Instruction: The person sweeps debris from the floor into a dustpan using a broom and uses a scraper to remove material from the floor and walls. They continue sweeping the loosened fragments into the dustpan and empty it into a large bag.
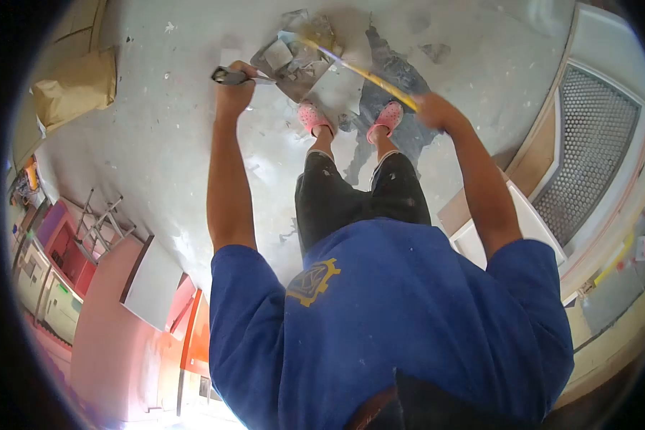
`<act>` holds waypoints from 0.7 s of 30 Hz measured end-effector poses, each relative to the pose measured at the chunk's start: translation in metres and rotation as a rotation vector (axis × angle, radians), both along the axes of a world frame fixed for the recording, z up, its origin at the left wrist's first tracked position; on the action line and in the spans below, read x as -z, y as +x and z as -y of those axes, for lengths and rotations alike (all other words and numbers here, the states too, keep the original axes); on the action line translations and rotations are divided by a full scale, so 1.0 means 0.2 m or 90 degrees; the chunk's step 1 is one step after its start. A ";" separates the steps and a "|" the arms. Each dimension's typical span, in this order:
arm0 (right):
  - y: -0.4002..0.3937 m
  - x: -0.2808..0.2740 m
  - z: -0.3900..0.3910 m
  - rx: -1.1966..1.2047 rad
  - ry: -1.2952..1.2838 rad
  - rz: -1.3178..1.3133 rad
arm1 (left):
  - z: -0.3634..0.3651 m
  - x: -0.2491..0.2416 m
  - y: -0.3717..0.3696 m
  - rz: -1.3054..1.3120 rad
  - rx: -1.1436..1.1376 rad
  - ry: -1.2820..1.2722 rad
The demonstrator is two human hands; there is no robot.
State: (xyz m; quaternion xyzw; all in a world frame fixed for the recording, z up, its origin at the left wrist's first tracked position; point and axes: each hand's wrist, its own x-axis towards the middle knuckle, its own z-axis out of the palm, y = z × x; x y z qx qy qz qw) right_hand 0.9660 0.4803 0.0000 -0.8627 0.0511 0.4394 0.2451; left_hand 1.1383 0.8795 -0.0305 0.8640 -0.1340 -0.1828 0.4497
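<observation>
My left hand (234,93) is closed around the dark grey grip (226,75) of a long-handled dustpan, its shaft running down toward the floor. The brownish pan (302,89) lies in front of my feet, with pale flat scraps (277,54) and grey debris on it. My right hand (437,113) is wrapped around the yellow stick (380,82) of a broom, which slants down and left across the far side of the pan. The broom's lower end is blurred. Both my feet, in pink clogs (314,117), stand just behind the pan.
A dark grey patch (394,72) spreads on the floor by my right foot. To the left are a brown paper bag (75,86), a metal folding stand (100,226) and a pink panel (107,322). A framed perforated panel (588,136) stands at the right.
</observation>
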 end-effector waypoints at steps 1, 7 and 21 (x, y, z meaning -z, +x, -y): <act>-0.08 -0.14 -0.06 0.049 0.024 -0.005 | -0.05 0.04 -0.01 0.034 0.029 0.008; -0.27 -0.38 -0.13 0.152 -0.133 0.067 | -0.28 0.29 -0.22 -0.080 -0.180 -0.170; 0.13 -0.20 -0.82 0.002 -0.158 -0.102 | -0.35 0.74 -0.28 -0.244 -0.285 -0.380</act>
